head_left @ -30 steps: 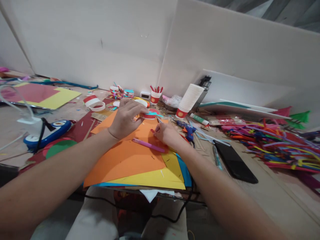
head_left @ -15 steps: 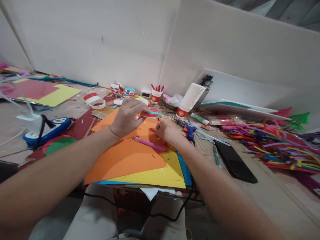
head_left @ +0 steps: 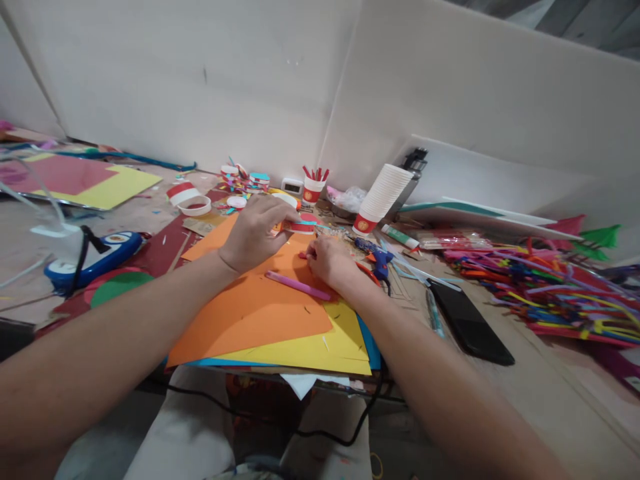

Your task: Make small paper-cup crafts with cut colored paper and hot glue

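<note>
Just ahead of our left hand [head_left: 263,230] we see a short, round red-and-white paper piece with a blue strip along its rim [head_left: 301,228], its left end clamped between thumb and fingers. Right beside it, our right hand [head_left: 330,260] is curled near a small red piece [head_left: 303,255] (we cannot tell whether it grips this or not). Beneath both hands lies a flat orange paper sheet [head_left: 250,327], a slim purple stick [head_left: 299,285] resting below the right hand. Beyond that hand leans a tall stack of white paper cups [head_left: 384,195].
</note>
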Available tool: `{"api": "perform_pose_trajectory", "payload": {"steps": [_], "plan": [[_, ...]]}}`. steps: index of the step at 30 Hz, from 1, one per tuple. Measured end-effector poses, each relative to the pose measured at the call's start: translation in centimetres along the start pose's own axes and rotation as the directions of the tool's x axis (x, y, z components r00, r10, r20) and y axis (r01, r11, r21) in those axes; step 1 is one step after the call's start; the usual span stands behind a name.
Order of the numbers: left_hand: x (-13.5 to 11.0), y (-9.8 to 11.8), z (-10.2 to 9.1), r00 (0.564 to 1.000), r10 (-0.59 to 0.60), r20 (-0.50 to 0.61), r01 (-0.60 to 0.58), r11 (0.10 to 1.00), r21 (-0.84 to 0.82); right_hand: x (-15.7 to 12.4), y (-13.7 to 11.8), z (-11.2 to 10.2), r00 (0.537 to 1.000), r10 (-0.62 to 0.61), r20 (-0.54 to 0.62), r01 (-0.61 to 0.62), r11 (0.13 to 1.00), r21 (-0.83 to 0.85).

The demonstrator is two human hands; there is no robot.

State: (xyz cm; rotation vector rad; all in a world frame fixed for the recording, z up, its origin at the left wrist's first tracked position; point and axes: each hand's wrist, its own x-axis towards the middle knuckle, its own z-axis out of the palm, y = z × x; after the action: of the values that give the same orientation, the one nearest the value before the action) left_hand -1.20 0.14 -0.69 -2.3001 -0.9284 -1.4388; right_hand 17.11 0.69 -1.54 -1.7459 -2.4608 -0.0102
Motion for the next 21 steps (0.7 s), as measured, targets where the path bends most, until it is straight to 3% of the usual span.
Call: {"api": "perform_pose_trajectory", "payload": {"steps": [6, 8, 11, 14, 21], "plan": [[-0.1, -0.1, 0.1, 1.0, -0.017, -0.007, 0.016, 0.999, -0.034, 0.4, 1.7, 1.0, 0.991, 0.114, -0.065, -0.085, 0.936, 0.342], [-0.1, -0.1, 0.1, 1.0, -0.016, -0.006, 0.015, 0.998, -0.067, 0.2, 2.2, 1.1, 0.989, 0.12, -0.082, -0.061, 0.855, 0.515], [0.0, 0.0, 0.2, 1.0, -0.018, -0.013, 0.016, 0.991, -0.129, 0.0, 2.6, 1.1, 0.992, 0.125, -0.013, -0.081, 0.708, 0.701], [-0.1, -0.1, 0.3, 0.999, -0.031, -0.026, 0.025, 0.983, -0.181, 0.2, 3.0, 1.1, 0.99, 0.139, 0.03, -0.113, 0.641, 0.759], [-0.4, -0.4, 0.6, 0.997, -0.064, 0.03, 0.069, 0.968, -0.241, 0.1, 3.9, 0.4, 0.98, 0.173, -0.1, -0.027, 0.61, 0.792]]}}
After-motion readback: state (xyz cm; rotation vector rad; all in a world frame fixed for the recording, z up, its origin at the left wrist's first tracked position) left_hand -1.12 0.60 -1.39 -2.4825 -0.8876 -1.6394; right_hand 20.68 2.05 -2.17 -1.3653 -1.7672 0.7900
